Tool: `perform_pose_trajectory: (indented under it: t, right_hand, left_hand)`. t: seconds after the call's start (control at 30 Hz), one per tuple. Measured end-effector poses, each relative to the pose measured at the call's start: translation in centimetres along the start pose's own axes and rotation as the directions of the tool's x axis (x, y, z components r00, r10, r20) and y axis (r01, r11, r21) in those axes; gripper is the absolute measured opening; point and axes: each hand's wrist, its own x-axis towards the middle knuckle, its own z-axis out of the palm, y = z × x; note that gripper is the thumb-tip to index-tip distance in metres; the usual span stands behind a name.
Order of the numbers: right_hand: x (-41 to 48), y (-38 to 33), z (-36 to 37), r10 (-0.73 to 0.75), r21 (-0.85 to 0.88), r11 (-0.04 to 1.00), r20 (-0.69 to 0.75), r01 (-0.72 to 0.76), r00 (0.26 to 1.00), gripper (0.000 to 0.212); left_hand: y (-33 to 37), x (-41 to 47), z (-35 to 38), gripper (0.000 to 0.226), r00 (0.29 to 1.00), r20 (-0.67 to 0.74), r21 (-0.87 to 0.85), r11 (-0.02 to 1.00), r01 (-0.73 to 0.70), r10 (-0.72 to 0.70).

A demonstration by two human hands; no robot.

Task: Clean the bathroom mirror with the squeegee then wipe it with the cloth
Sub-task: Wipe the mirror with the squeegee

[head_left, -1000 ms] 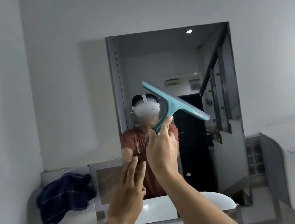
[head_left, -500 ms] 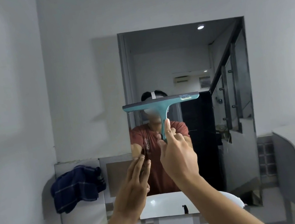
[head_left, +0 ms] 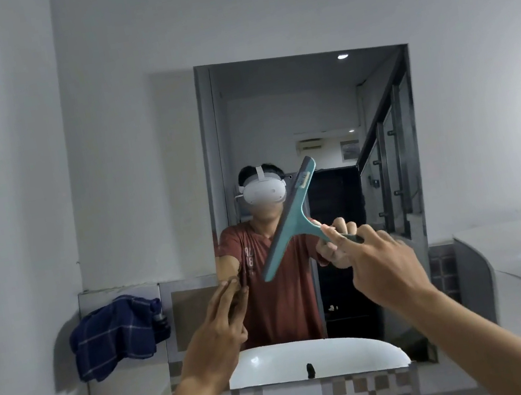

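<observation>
squeegee [head_left: 292, 220] tilted before the mirror [head_left: 306, 112], its handle gripped by the right hand [head_left: 381, 268]; left hand [head_left: 218, 333] raised with fingers straight, holding nothing; cloth [head_left: 116, 334] draped at left.

- There is one view, from a camera worn on the person's head.
- It looks straight ahead at the wall mirror [head_left: 308, 140], and a bit down.
- It is close: both arms reach in from the bottom edge.
- The wide lens bends the walls at the sides.
- The mirror shows the person's headset looking back.
</observation>
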Motion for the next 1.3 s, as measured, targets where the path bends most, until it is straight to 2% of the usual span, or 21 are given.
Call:
perform_pose_trajectory:
  t: [0.07, 0.17, 0.27, 0.37, 0.47, 0.6, 0.77, 0.9, 1.07, 1.2, 1.3]
  right_hand:
    - [0.3, 1.8, -0.6, -0.018, -0.082, 0.996, 0.006, 0.019, 1.0, 0.075]
    - [0.7, 3.9, -1.1, -0.056, -0.135, 0.989, 0.019, 0.058, 0.998, 0.077]
    - [0.8, 5.0, -1.4, -0.074, -0.154, 0.985, 0.014, 0.075, 0.997, 0.078]
    - [0.8, 5.4, -1.5, -0.057, -0.146, 0.988, 0.01, 0.058, 0.998, 0.079]
    - [0.5, 6.6, -1.5, -0.008, -0.108, 0.994, -0.005, 0.007, 1.0, 0.081]
    - [-0.6, 8.0, -1.1, 0.094, -0.045, 0.995, 0.013, -0.093, 0.995, 0.08]
    - [-3.2, 8.4, 0.5, 0.253, 0.049, 0.966, 0.006, -0.253, 0.967, 0.076]
    - [-5.6, 6.4, 1.8, 0.365, 0.164, 0.912, 0.099, -0.377, 0.926, 0.072]
    - [-7.4, 2.1, 3.6, 0.472, 0.277, 0.826, 0.136, -0.491, 0.871, 0.075]
    - [-7.9, -1.1, 5.0, 0.555, 0.394, 0.704, 0.215, -0.591, 0.804, 0.073]
    - [-7.5, -3.7, 6.0, 0.582, 0.514, 0.57, 0.297, -0.641, 0.757, 0.076]
  left_hand:
    - [-0.2, -0.1, 0.3, 0.034, 1.0, -0.009, 0.007, 1.0, -0.004, 0.004]
    - [0.0, 0.0, 0.0, 0.047, 0.999, -0.027, 0.002, 1.0, 0.028, -0.028]
    - [0.2, 0.7, -2.1, 0.058, 0.99, -0.111, -0.059, 0.995, 0.08, -0.086]
    - [-0.2, 2.8, -4.1, 0.05, 0.973, -0.218, -0.125, 0.991, 0.051, -0.078]
    - [-0.8, 6.0, -6.5, 0.058, 0.962, -0.254, -0.142, 0.988, 0.064, -0.099]
    - [-2.0, 10.5, -10.1, 0.065, 0.946, -0.313, -0.045, 0.996, 0.072, -0.083]
    - [-3.9, 13.4, -11.5, 0.08, 0.975, -0.214, -0.043, 0.998, 0.048, -0.057]
    - [-3.8, 13.6, -11.2, 0.081, 0.975, -0.213, -0.072, 0.996, 0.053, -0.067]
    - [-4.1, 13.4, -11.9, 0.08, 0.974, -0.22, -0.045, 0.998, 0.042, -0.051]
    - [-4.5, 13.9, -13.2, 0.068, 0.97, -0.244, -0.017, 1.0, 0.02, -0.024]
    - [-5.3, 14.1, -13.9, 0.066, 0.963, -0.27, 0.006, 1.0, 0.022, -0.019]
